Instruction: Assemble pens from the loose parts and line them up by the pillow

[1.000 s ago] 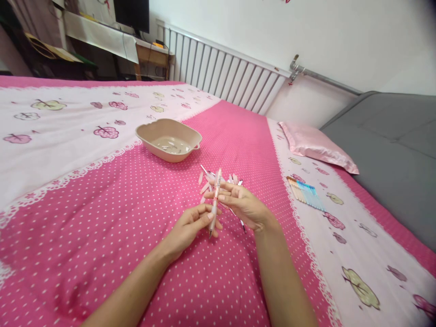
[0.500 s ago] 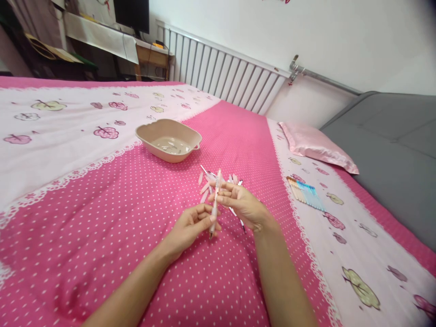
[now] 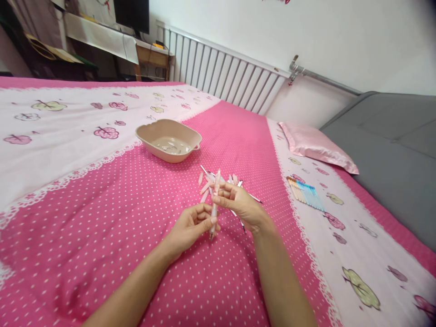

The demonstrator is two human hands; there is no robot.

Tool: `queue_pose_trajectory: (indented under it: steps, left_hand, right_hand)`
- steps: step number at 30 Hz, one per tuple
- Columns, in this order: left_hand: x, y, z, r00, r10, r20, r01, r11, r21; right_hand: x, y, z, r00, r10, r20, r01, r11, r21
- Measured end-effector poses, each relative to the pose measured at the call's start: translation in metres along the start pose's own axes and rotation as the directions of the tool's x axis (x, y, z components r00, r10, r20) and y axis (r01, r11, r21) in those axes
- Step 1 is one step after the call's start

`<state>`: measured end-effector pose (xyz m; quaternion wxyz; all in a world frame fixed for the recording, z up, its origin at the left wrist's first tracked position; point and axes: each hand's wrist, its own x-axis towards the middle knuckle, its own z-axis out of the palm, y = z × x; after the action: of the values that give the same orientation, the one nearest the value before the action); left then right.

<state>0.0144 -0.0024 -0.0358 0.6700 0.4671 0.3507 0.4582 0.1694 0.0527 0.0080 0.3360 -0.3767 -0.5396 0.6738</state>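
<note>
Between my two hands a pale pink pen (image 3: 214,211) stands nearly upright in view, its dark tip pointing down toward me. My left hand (image 3: 192,227) pinches its lower part with thumb and fingers. Higher up, my right hand (image 3: 240,203) grips the pink upper barrel. Just beyond the hands, on the pink dotted bedspread, lies a loose pile of pen parts: pink barrel pieces (image 3: 205,187) and thin white refills (image 3: 242,226) with dark ends. My right hand hides some of the pile.
A beige plastic basin (image 3: 143,140) with small pieces inside sits past the pile, to the left. On the right lies a row of blue and orange pens (image 3: 308,194). Behind it are a pink pillow (image 3: 318,147) and a grey headboard (image 3: 391,150).
My right hand has shifted slightly on the pen's upper barrel, its fingers now closer round it. A refill beyond that hand shows more. My left hand stays nearly still.
</note>
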Motion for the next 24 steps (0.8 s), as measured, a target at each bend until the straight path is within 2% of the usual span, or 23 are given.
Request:
queue_pose_trajectory:
  steps: [5, 8, 15, 24]
  left_hand:
    - [-0.0022, 0.0016, 0.0, 0.999, -0.005, 0.049, 0.005, 1.0, -0.01]
    - [-0.0027, -0.0005, -0.0008, 0.999, -0.007, 0.049, 0.008, 1.0, -0.024]
    - [-0.0029, 0.0003, -0.0011, 0.999, -0.002, 0.037, 0.002, 1.0, -0.012]
    - [0.0001, 0.0002, -0.0001, 1.0, 0.009, -0.009, -0.01, 1.0, -0.015]
  right_hand:
    - [-0.0016, -0.0033, -0.0025, 0.99, -0.008, 0.139, 0.0, 0.998, 0.06]
    - [-0.0025, -0.0042, -0.0032, 0.984, -0.009, 0.179, -0.001, 0.999, 0.054]
    - [-0.0001, -0.0003, -0.0053, 0.989, 0.008, 0.145, -0.012, 1.0, 0.028]
    - [-0.0009, -0.0038, 0.0024, 0.999, 0.036, 0.022, -0.036, 0.999, 0.017]
